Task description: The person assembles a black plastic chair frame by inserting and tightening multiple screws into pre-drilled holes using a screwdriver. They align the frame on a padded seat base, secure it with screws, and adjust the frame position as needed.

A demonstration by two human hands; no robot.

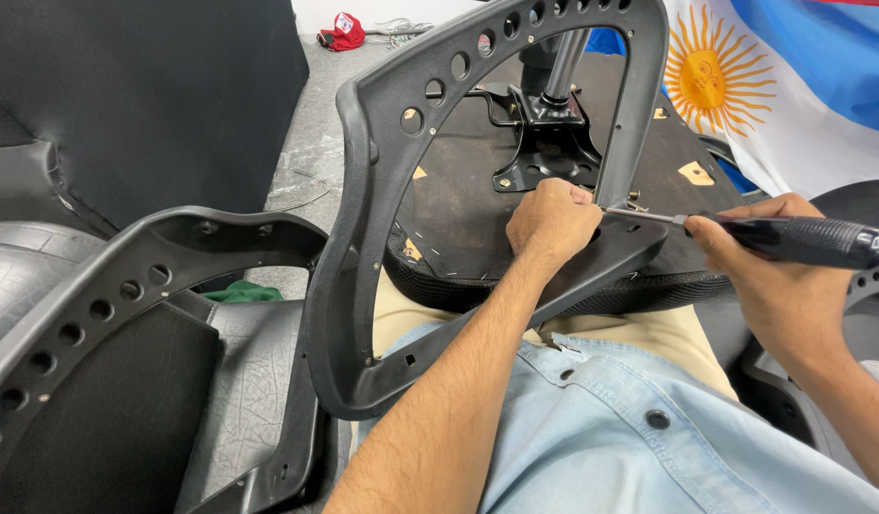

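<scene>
My right hand point(778, 252) fist-grips screwdriver point(792, 238) handle; left hand point(552, 224) pinches, prob. a screw, at stiff plastic armrest point(382, 190). Seat's heavy; hold by frame.

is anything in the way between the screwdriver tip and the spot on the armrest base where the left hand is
Nothing visible. The right hand holds the screwdriver, and its bare shaft runs straight to the left hand at the foot of the black armrest frame. The tip itself is hidden behind the left hand's fingers.

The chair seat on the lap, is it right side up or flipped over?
Flipped over. The chair seat shows its bare underside, with the black metal mounting plate and gas cylinder pointing up.
</scene>
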